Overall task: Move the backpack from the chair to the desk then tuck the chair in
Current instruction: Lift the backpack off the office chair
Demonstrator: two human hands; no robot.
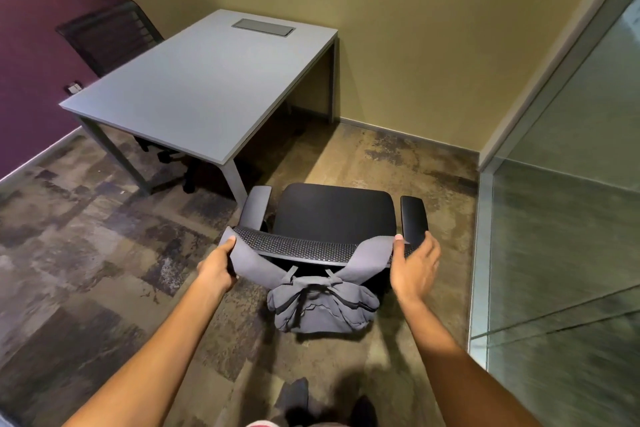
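Head view: carpeted corner room, grey desk point(207, 80) bare | black chair point(334, 215) near desk's front corner, back toward camera | grey backpack point(322, 305) hangs behind backrest, straps looped over its top | left hand point(216, 269) fingers closed on left strap | right hand point(414, 263) fingers closed on right strap.

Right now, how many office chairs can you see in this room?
2. One black mesh-backed office chair stands nearest, a grey fabric backpack hanging off its back; another black chair sits behind the grey desk, partly hidden.
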